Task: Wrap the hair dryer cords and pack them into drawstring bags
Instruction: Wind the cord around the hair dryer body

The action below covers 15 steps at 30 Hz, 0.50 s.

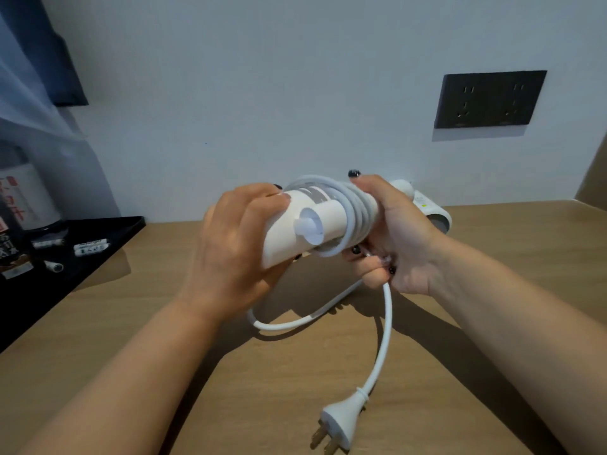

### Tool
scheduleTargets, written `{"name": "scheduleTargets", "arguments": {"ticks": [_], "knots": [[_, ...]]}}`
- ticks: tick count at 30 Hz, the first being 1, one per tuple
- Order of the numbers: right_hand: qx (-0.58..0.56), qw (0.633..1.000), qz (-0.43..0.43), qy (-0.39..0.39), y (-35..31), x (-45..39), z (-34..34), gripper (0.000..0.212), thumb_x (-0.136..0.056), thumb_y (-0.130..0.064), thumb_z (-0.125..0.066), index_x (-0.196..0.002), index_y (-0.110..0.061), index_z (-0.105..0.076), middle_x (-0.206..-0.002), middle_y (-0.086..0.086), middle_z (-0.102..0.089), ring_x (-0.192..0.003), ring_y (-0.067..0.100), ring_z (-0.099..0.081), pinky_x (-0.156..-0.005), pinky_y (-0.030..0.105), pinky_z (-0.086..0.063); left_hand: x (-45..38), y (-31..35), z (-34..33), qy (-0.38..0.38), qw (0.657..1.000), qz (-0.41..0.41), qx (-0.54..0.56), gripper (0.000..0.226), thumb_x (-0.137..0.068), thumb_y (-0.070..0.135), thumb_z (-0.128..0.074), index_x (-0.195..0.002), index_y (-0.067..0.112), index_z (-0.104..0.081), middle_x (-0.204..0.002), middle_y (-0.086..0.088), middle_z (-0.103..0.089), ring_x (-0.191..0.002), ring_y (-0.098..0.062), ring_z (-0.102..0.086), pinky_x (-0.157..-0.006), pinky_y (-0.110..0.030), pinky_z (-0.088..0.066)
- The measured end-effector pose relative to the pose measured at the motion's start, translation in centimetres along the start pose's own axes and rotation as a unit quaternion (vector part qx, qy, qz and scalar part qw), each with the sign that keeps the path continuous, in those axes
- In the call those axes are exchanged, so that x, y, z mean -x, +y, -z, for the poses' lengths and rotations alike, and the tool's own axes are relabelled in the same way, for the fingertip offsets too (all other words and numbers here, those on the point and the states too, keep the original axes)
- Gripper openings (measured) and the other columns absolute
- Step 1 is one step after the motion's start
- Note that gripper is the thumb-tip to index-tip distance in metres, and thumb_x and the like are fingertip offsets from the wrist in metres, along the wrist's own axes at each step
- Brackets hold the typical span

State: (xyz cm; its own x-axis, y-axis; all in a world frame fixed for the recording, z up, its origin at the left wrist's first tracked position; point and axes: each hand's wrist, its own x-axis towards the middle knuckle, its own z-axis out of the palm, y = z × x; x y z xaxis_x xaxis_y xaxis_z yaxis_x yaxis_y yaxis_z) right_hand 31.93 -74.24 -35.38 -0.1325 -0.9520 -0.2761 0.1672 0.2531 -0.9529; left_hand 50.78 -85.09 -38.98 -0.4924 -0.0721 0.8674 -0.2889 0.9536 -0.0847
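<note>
The left hand [236, 244] is curled round the near end of a white hair dryer [295, 224], held in the air above the wooden table [131, 356]. The right hand [394, 234] grips the far part of the same body, thumb on top over the wound cord [351, 208], while its lower fingers pinch the loose run of cord below. The dryer's long axis lies roughly left to right, tilted slightly up toward the right, with a short round stub facing the camera. About four or five turns of cord sit side by side round the body. The remaining cord drops from the right hand, one stretch looping left under the left wrist and another running down to a single white plug [340, 421] that lies on the table with its two brass prongs pointing toward the camera's lower left. A second white hair dryer [430, 208] lies on the table against the wall behind the right hand. One dark double wall socket [489, 100] is set in the wall above it. A black tray [98, 234] at left holds bottles and a few small white items.
</note>
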Motion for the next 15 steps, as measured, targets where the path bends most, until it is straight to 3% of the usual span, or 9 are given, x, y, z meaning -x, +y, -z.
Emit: {"name": "scheduleTargets", "arguments": {"ticks": [2, 4, 6, 8, 10, 12, 13, 15], "knots": [[-0.001, 0.999, 0.025, 0.039, 0.3, -0.2, -0.1, 0.045, -0.073, -0.057, -0.056, -0.078, -0.013, -0.05, -0.065, 0.007, -0.038, -0.053, 0.014, -0.014, -0.044, 0.019, -0.013, 0.2, 0.4, -0.4, -0.019, 0.999, 0.032, 0.033, 0.064, -0.073, 0.031, -0.08, -0.123, 0.015, -0.044, -0.123, -0.009, -0.054, -0.107, -0.029, -0.056, -0.081, -0.045, -0.049], [0.009, 0.996, 0.062, 0.071, 0.6, -0.3, -0.2, 0.035, -0.075, -0.049, -0.053, -0.078, -0.015, -0.048, -0.062, 0.006, -0.036, -0.051, 0.015, -0.017, -0.047, 0.022, -0.014, 0.5, 0.9, -0.4, -0.059, 0.984, 0.134, 0.107, 0.077, -0.067, 0.036, -0.081, -0.13, 0.028, -0.038, -0.123, 0.012, -0.047, -0.106, -0.011, -0.055, -0.077, -0.036, -0.053], [0.042, 0.989, 0.106, 0.094, 0.6, -0.3, -0.3, 0.031, -0.079, -0.046, -0.048, -0.068, -0.018, -0.042, -0.055, 0.004, -0.032, -0.049, 0.015, -0.016, -0.046, 0.023, -0.013, 0.8, 1.4, -0.2, -0.107, 0.932, 0.262, 0.226, 0.087, -0.063, 0.035, -0.086, -0.131, 0.042, -0.032, -0.115, 0.029, -0.045, -0.099, 0.002, -0.056, -0.071, -0.025, -0.056], [0.075, 0.98, 0.146, 0.112, 0.3, -0.1, -0.4, 0.031, -0.076, -0.046, -0.048, -0.063, -0.021, -0.036, -0.054, 0.001, -0.029, -0.047, 0.014, -0.019, -0.043, 0.022, -0.015, 1.0, 1.5, -0.1, -0.141, 0.875, 0.336, 0.318, 0.084, -0.059, 0.037, -0.088, -0.125, 0.047, -0.037, -0.105, 0.036, -0.047, -0.096, 0.007, -0.057, -0.067, -0.02, -0.056], [0.085, 0.972, 0.176, 0.128, 0.3, 0.1, -0.3, 0.03, -0.066, -0.047, -0.051, -0.062, -0.019, -0.04, -0.051, 0.0, -0.035, -0.044, 0.014, -0.03, -0.04, 0.02, -0.025, 0.9, 1.5, -0.2, -0.157, 0.835, 0.365, 0.381, 0.083, -0.052, 0.047, -0.083, -0.125, 0.045, -0.044, -0.111, 0.028, -0.053, -0.1, 0.002, -0.059, -0.071, -0.024, -0.057], [0.076, 0.969, 0.204, 0.116, 0.4, 0.3, -0.2, 0.029, -0.054, -0.044, -0.058, -0.061, -0.018, -0.049, -0.052, 0.0, -0.043, -0.047, 0.016, -0.04, -0.043, 0.018, -0.033, 0.8, 1.6, -0.2, -0.18, 0.768, 0.399, 0.468, 0.086, -0.048, 0.045, -0.081, -0.127, 0.037, -0.049, -0.117, 0.01, -0.063, -0.105, -0.013, -0.064, -0.078, -0.03, -0.056], [0.072, 0.968, 0.22, 0.096, 0.5, 0.3, -0.3, 0.026, -0.048, -0.043, -0.06, -0.058, -0.02, -0.053, -0.055, 0.001, -0.044, -0.049, 0.018, -0.041, -0.046, 0.019, -0.033, 0.8, 1.8, -0.1, -0.204, 0.737, 0.406, 0.501, 0.084, -0.047, 0.042, -0.08, -0.126, 0.034, -0.051, -0.113, 0.005, -0.067, -0.103, -0.017, -0.066, -0.079, -0.03, -0.056], [0.079, 0.962, 0.257, 0.039, 0.9, 0.3, -0.5, 0.021, -0.044, -0.042, -0.06, -0.051, -0.023, -0.061, -0.059, 0.003, -0.047, -0.055, 0.021, -0.043, -0.053, 0.027, -0.034, 0.7, 2.5, 0.3, -0.25, 0.707, 0.394, 0.531, 0.078, -0.047, 0.037, -0.078, -0.121, 0.029, -0.054, -0.106, 0.002, -0.071, -0.098, -0.017, -0.069, -0.078, -0.028, -0.055]]}}
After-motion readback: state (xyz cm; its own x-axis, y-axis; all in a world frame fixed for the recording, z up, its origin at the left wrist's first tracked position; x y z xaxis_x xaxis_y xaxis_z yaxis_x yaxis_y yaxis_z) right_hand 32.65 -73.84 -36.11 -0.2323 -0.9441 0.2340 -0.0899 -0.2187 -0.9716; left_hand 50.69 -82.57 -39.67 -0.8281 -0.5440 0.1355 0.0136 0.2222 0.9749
